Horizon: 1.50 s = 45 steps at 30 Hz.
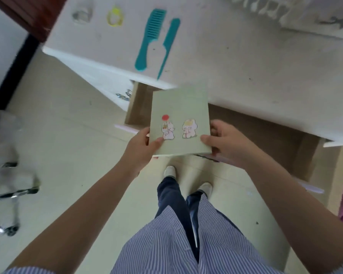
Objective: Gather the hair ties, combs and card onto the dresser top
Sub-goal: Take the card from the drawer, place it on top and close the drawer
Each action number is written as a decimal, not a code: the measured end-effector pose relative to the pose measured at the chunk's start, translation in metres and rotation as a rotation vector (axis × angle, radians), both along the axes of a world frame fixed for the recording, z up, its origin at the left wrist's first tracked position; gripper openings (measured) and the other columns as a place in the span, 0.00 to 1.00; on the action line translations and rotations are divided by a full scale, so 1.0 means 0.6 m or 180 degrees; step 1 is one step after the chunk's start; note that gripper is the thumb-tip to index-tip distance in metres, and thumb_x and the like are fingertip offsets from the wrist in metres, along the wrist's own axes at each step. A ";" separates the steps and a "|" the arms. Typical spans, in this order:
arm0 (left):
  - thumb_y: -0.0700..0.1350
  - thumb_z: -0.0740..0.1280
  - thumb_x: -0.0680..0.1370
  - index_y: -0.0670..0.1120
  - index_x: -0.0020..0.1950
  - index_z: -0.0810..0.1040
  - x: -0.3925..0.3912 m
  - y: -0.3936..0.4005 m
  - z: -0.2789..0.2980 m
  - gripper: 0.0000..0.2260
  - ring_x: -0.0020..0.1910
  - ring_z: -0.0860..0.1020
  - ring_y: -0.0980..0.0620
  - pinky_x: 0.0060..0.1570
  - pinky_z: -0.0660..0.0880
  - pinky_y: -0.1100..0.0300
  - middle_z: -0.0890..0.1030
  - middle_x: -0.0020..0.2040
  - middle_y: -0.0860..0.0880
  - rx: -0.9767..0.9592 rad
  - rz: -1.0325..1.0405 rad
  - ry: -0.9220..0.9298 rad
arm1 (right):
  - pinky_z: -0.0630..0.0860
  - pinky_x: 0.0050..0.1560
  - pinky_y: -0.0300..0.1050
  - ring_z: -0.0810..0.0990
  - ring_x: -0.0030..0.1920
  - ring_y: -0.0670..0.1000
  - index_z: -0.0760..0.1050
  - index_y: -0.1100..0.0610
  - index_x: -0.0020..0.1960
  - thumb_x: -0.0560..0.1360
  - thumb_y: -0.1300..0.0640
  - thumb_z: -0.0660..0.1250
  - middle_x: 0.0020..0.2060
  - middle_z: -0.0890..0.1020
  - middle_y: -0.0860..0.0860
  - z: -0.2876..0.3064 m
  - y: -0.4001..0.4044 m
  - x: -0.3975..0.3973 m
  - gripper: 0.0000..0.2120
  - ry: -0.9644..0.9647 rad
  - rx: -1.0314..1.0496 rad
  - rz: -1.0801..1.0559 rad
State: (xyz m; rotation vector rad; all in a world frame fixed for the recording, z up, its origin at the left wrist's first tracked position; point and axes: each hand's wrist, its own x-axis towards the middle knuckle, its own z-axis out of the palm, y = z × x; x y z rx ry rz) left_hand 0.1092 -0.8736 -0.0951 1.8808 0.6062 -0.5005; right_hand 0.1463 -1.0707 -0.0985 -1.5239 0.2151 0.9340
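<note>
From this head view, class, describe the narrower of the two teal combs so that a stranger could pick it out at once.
Start at the pale dresser top and find the two teal plastic combs lying side by side near its front edge. The slim teal tail comb is the right one; unlike the wide-toothed teal handle comb, it ends in a thin pointed spike.

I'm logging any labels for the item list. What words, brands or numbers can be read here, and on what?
None can be read.
The green card, held by the left hand and right hand, shows only two cartoon animals and a red balloon.
The teal combs show no readable marking.
</note>
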 end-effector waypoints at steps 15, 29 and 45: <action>0.32 0.64 0.73 0.47 0.29 0.64 0.297 -0.087 -0.077 0.17 0.39 0.68 0.48 0.27 0.64 0.73 0.67 0.29 0.50 0.0833 -0.0553 -0.0742 | 0.75 0.56 0.54 0.77 0.54 0.57 0.69 0.64 0.62 0.75 0.62 0.63 0.60 0.78 0.60 -0.095 -0.021 0.208 0.16 -0.1104 -0.1786 -0.1436; 0.59 0.47 0.80 0.41 0.64 0.71 0.043 -0.024 -0.239 0.26 0.76 0.35 0.49 0.75 0.37 0.47 0.62 0.75 0.39 0.3337 -0.3862 -0.2734 | 0.66 0.46 0.81 0.74 0.60 0.71 0.78 0.56 0.59 0.41 0.49 0.83 0.58 0.80 0.65 -0.169 -0.102 -0.075 0.47 -0.2242 -0.3933 0.1837; 0.61 0.71 0.68 0.32 0.68 0.66 0.171 -0.060 -0.147 0.42 0.70 0.63 0.31 0.65 0.59 0.29 0.67 0.69 0.30 0.3767 -0.3483 -0.1724 | 0.39 0.70 0.66 0.44 0.76 0.58 0.43 0.55 0.75 0.59 0.39 0.75 0.76 0.48 0.59 -0.145 -0.159 0.035 0.58 -0.2058 -0.4023 0.0967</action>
